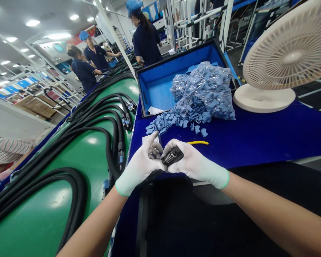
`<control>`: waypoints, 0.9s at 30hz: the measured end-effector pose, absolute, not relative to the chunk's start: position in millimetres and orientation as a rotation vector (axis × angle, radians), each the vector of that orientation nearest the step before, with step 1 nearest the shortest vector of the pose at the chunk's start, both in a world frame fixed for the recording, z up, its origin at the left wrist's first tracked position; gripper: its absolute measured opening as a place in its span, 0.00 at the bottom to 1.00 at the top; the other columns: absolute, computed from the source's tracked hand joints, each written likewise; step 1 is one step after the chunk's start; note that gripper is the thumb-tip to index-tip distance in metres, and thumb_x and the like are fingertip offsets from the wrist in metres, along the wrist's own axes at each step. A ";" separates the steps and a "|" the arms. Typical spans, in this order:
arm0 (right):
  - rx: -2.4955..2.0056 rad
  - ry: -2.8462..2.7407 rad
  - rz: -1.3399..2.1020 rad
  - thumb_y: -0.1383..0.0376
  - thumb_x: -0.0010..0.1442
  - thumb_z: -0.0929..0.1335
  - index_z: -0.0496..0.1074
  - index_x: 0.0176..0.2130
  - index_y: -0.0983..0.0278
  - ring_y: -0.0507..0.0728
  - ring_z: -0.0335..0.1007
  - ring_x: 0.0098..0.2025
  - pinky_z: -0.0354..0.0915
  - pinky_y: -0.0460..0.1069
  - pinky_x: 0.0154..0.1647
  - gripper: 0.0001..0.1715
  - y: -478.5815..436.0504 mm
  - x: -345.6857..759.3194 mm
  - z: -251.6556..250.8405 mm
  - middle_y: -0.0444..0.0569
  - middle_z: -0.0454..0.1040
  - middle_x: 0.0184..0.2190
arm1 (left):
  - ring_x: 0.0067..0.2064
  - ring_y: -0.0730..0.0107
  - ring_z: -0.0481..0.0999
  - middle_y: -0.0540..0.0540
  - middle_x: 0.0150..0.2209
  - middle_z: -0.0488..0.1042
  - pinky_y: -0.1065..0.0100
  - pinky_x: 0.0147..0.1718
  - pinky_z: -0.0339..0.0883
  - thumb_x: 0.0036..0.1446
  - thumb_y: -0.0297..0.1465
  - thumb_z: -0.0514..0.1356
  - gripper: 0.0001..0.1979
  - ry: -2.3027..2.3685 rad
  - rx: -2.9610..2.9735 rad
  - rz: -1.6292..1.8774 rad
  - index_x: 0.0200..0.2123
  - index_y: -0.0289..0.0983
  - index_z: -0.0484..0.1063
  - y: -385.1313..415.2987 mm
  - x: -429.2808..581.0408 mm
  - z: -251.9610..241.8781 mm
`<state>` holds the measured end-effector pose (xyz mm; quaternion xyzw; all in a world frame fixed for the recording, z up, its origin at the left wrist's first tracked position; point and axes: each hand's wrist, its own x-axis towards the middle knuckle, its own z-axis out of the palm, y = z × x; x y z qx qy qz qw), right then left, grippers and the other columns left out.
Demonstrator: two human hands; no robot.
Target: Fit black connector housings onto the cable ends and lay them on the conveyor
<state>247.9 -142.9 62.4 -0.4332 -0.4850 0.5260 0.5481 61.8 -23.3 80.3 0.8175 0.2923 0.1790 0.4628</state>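
Observation:
Both of my hands wear white gloves with pale green cuffs. Between the fingers of my right hand [194,162] is a small black part with a metal coil spring [172,157]; it lies tilted. My left hand [141,166] is closed at the lower left end of that part, its index finger pointing up and its other fingers curled. The exact grip there is partly hidden. Just beyond my hands, many small blue plastic clips [163,122] lie in a loose pile on the dark blue table [267,137]. A thin yellow piece [198,142] rests behind my right hand.
A clear bag of blue clips [205,89] leans out of a black-edged blue crate [156,89]. A beige fan [264,98] stands at right. Black cables with connectors [113,125] cover the green conveyor [96,142] at left. Several co-workers [147,41] stand farther back.

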 end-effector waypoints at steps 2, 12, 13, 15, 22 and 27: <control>-1.025 -1.089 1.219 0.75 0.46 0.74 0.70 0.43 0.62 0.57 0.71 0.41 0.67 0.51 0.43 0.24 -141.2 247.0 56.1 0.43 0.75 0.38 | 0.42 0.61 0.76 0.48 0.44 0.74 0.62 0.43 0.71 0.46 0.30 0.76 0.52 0.801 2.013 0.449 0.71 0.47 0.56 -26.0 65.1 77.1; -0.910 -0.609 1.277 0.68 0.45 0.79 0.70 0.47 0.59 0.60 0.77 0.41 0.73 0.54 0.41 0.31 -158.9 203.4 28.3 0.45 0.78 0.41 | 0.42 0.58 0.78 0.41 0.40 0.77 0.61 0.42 0.76 0.62 0.48 0.64 0.21 0.838 1.117 0.752 0.48 0.37 0.78 -81.9 41.7 53.9; -0.940 -0.756 1.382 0.67 0.45 0.80 0.72 0.48 0.58 0.61 0.76 0.41 0.73 0.52 0.40 0.31 -163.4 202.9 28.7 0.45 0.78 0.40 | 0.43 0.61 0.77 0.43 0.40 0.76 0.62 0.43 0.76 0.62 0.46 0.65 0.21 0.787 0.910 0.877 0.50 0.37 0.76 -76.6 38.8 55.0; -1.044 -1.169 1.439 0.62 0.52 0.79 0.76 0.48 0.58 0.60 0.76 0.41 0.71 0.52 0.39 0.23 -166.5 218.8 31.3 0.45 0.79 0.39 | 0.35 0.73 0.73 0.49 0.35 0.71 0.70 0.38 0.75 0.62 0.35 0.67 0.14 0.708 0.727 1.045 0.50 0.37 0.74 -61.9 32.2 63.5; -2.427 -1.514 0.016 0.56 0.63 0.71 0.75 0.43 0.65 0.68 0.74 0.47 0.66 0.55 0.42 0.16 -120.2 354.4 16.5 0.61 0.76 0.44 | 0.22 0.78 0.54 0.55 0.24 0.52 0.73 0.22 0.58 0.65 0.34 0.65 0.08 0.696 1.248 1.074 0.44 0.38 0.73 -3.8 31.9 108.4; -2.400 -1.515 0.015 0.60 0.62 0.68 0.76 0.47 0.64 0.66 0.77 0.45 0.67 0.55 0.44 0.16 -107.2 382.0 -7.4 0.58 0.79 0.45 | 0.20 0.77 0.58 0.55 0.21 0.60 0.72 0.21 0.59 0.59 0.36 0.69 0.15 0.738 1.509 1.231 0.46 0.35 0.73 45.5 60.0 106.5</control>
